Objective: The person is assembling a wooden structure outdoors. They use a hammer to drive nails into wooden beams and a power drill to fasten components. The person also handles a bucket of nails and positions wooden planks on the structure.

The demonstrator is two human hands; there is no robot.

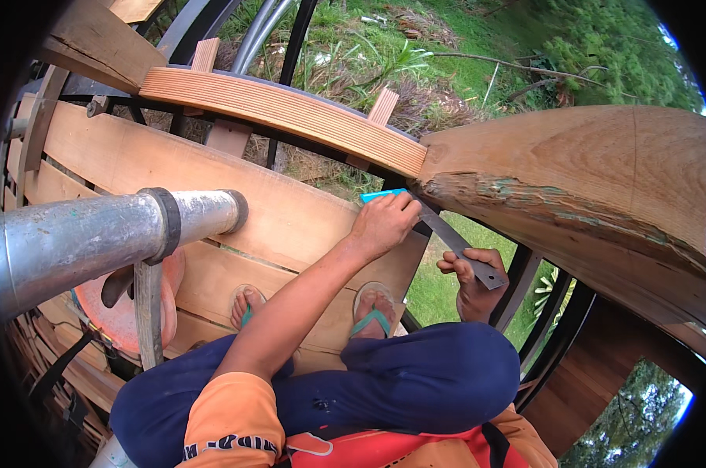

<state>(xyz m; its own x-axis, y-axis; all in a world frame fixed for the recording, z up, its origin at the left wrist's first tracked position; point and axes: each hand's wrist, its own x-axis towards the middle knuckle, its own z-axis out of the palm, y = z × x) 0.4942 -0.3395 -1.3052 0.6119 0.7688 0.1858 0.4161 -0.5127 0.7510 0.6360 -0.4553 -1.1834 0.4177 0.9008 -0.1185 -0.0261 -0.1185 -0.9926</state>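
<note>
A try square with a flat grey steel blade and a blue stock is held between both my hands, just below the lower edge of a thick wooden beam. My left hand pinches it where the blue stock meets the blade. Near the blade's holed free end, my right hand grips with thumb and curled fingers. The blade slants down toward my right knee. Part of the stock is hidden behind my left fingers.
A curved laminated wooden rail meets the beam. Wooden planks lie under my sandalled feet, with an open gap on the right showing grass. On the left are a large metal pipe and an orange-red bucket.
</note>
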